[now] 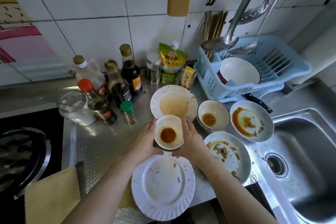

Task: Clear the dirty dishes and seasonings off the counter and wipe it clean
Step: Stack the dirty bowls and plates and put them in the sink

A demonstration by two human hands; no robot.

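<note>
My fingers (152,125) curl round the small bowl (168,132), left hand (145,142) and right hand (190,138) clasping opposite sides; fingertips beneath it are hidden. Brown sauce pools inside. Just behind the bowl sits a soiled plate (173,103), just before it a scalloped plate (163,187). Right of the bowl lies the sink (309,151), partly cut off.

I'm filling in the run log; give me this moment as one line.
phase: clearing dishes | left hand + right hand: holding sauce bowl | sink: empty
</note>
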